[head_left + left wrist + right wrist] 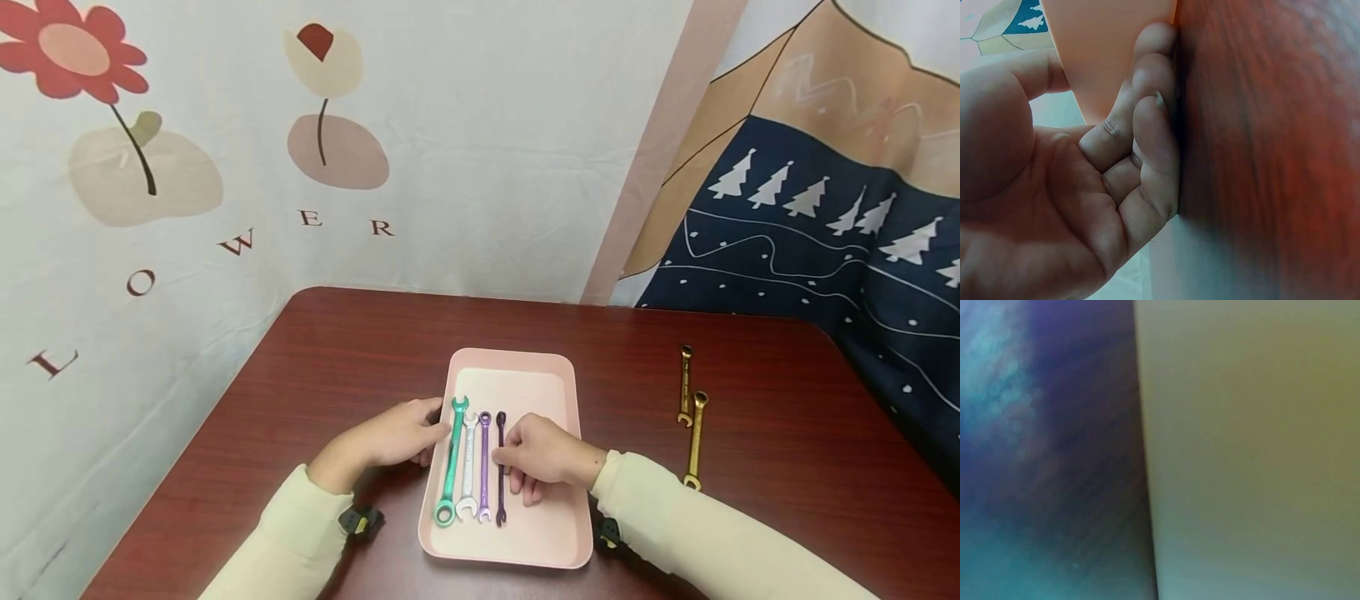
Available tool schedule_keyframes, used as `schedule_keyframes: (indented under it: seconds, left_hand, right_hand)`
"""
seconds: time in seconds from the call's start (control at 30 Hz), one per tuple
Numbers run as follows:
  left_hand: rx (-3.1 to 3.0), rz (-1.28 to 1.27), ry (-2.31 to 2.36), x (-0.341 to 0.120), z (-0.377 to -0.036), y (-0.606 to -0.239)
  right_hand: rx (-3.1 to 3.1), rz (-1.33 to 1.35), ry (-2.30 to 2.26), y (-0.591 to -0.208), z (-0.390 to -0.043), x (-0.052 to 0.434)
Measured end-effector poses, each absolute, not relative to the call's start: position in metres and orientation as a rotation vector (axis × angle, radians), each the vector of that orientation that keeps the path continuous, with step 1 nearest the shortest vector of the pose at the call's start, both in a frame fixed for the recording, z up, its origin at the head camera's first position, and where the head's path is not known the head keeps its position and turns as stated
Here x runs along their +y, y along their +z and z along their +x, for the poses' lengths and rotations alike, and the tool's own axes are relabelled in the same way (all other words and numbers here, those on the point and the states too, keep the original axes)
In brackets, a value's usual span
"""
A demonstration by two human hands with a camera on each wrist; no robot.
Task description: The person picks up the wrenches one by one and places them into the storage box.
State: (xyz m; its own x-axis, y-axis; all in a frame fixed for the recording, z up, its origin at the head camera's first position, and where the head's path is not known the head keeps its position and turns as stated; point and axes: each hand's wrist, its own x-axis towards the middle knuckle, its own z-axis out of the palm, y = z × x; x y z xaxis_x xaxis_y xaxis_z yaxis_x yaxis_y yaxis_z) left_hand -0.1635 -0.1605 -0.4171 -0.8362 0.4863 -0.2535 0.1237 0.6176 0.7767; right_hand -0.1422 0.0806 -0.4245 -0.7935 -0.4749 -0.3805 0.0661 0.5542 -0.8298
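Observation:
A pink rectangular tray [517, 546] lies on the table, with several combination wrenches lined up lengthwise inside it. From left to right these are a green wrench [453, 457], a silver wrench [469, 462], a purple wrench [484, 468] and a thin dark wrench [501, 496]. My right hand [546, 452] reaches over the tray's right side and pinches the dark wrench near its middle between thumb and forefinger. At the left edge, my left hand [401, 433] grips the tray, thumb over the rim and fingers [1154, 134] curled low against the outer wall. The right wrist view is blurred and shows no fingers.
Two gold wrenches, a smaller one [686, 387] and a longer one [697, 437], lie on the reddish-brown table [360, 350] right of the tray. My right sleeve [675, 517] passes just in front of the longer one. A printed curtain [487, 167] hangs behind the table.

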Motion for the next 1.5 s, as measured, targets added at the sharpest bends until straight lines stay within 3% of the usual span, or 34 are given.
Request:
schedule_keyframes:
  seconds: [1.5]
  left_hand:
    - [2.384,0.469,1.109,-0.161,-0.164,-0.415]
  right_hand:
    - [2.266,-0.384,-1.039,-0.414,-0.141,0.078]
